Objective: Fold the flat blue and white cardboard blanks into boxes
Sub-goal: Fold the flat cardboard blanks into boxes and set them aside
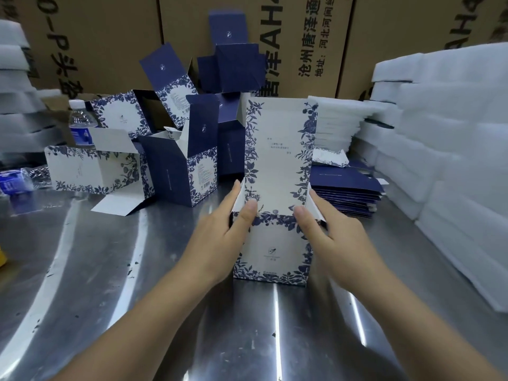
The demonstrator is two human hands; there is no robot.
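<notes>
One half-formed box [270,243] stands upright at the middle of the steel tabletop [110,270] with its tall lid panel raised. Neither grip is closed: my left grip [220,237] and right grip [335,237] each press a side flap with straight fingers, thumbs on the front face. Toward the far edge I count at least five folded boxes [189,166], with two water bottles [79,125] at far left and one stack of flat blanks [346,193] just right of the box.
</notes>
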